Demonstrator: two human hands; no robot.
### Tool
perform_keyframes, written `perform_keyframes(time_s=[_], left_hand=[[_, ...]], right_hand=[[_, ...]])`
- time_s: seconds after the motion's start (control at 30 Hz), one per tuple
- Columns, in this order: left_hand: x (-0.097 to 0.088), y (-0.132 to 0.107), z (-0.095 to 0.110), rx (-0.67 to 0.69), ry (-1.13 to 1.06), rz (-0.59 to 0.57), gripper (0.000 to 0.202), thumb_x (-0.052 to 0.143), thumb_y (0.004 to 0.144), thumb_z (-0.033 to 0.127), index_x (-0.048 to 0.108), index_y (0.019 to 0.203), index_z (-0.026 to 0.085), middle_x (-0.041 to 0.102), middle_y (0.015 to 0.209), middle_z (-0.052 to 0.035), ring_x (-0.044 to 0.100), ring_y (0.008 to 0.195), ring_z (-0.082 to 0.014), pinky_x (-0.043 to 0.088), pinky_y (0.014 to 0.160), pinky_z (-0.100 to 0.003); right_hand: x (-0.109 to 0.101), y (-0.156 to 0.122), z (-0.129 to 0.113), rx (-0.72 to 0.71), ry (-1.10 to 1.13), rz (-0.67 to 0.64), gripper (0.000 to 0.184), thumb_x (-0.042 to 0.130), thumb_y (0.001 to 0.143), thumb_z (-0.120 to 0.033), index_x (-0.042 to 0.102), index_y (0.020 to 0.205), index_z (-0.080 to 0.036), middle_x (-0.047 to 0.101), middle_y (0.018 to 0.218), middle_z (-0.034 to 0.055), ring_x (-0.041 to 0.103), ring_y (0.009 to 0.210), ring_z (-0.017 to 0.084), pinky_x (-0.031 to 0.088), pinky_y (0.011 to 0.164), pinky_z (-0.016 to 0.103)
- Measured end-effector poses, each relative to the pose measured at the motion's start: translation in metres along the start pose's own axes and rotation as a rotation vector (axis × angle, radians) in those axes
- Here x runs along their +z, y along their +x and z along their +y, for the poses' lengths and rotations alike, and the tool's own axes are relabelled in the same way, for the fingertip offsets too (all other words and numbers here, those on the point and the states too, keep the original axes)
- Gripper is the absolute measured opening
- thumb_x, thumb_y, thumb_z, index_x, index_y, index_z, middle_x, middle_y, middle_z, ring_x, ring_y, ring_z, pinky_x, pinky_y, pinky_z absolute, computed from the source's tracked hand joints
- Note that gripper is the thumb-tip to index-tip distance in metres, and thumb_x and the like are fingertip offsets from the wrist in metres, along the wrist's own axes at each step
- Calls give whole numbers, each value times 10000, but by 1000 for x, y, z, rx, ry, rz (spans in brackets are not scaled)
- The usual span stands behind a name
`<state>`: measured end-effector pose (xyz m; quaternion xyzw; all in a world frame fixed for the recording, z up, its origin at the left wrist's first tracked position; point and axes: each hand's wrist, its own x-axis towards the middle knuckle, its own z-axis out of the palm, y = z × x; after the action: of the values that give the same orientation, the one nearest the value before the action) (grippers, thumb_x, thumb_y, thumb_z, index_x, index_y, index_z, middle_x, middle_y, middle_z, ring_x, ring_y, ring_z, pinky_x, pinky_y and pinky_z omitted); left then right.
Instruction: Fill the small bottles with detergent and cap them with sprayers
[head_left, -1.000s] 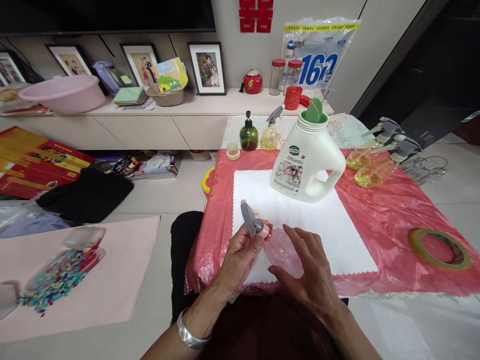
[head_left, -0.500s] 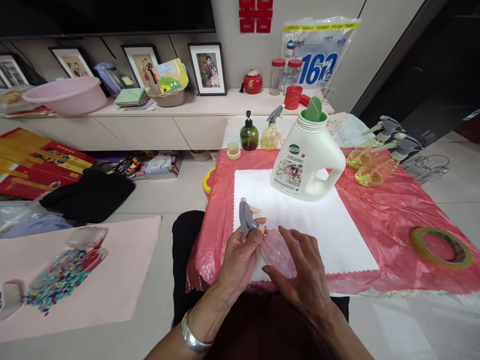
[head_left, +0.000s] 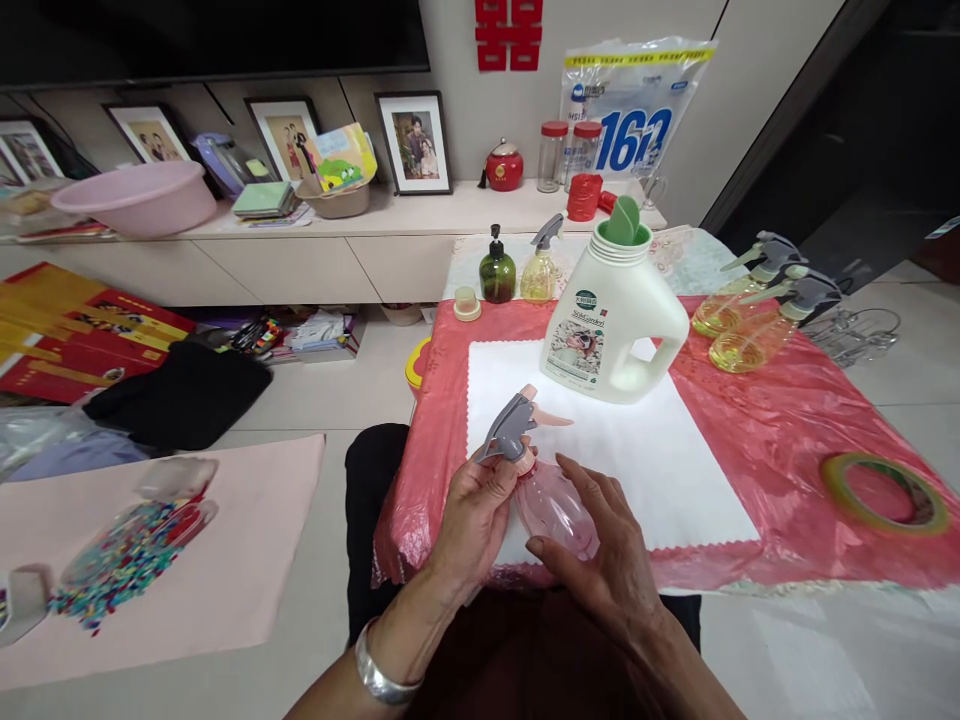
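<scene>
A small pink clear spray bottle with a grey trigger head is held over the near edge of the white cloth. My left hand pinches the collar just under the grey head. My right hand wraps round the pink body from the right. The bottle leans to the upper left, its pink trigger pointing right. Behind it stands a white detergent jug with a green funnel in its open mouth.
The red plastic sheet covers the low table. On it are two yellow spray bottles, a tape roll, a green pump bottle and a small cap. At left the floor holds a pink mat with coloured beads.
The grey trigger head has turned round on the bottle neck, from pointing away to lying sideways with the trigger to the right. Both hands stayed on the bottle.
</scene>
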<state>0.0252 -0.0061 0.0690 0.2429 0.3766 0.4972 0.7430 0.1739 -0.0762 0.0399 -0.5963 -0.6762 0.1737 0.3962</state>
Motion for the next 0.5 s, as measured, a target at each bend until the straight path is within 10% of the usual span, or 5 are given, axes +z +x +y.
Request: perform_keyframes(time_s=[0.3, 0.5], left_hand=[[-6, 3, -2, 62, 98, 17, 297, 933, 643, 293, 788, 885, 198, 775, 944, -30, 688, 861, -159, 531, 890, -291], [-5, 5, 10, 35, 96, -147, 271, 853, 752, 217, 780, 1012, 202, 777, 1105, -78, 713, 926, -194, 568, 918, -344]], right_hand=[[0, -2, 0, 17, 93, -21, 707, 670, 943, -560, 397, 1530, -276, 480, 1348, 60, 474, 1183, 230, 452, 984, 359], [-9, 1, 0, 340, 564, -226, 831, 772, 822, -568, 462, 1516, -233, 492, 1352, 89, 486, 1235, 264, 437, 1048, 371]])
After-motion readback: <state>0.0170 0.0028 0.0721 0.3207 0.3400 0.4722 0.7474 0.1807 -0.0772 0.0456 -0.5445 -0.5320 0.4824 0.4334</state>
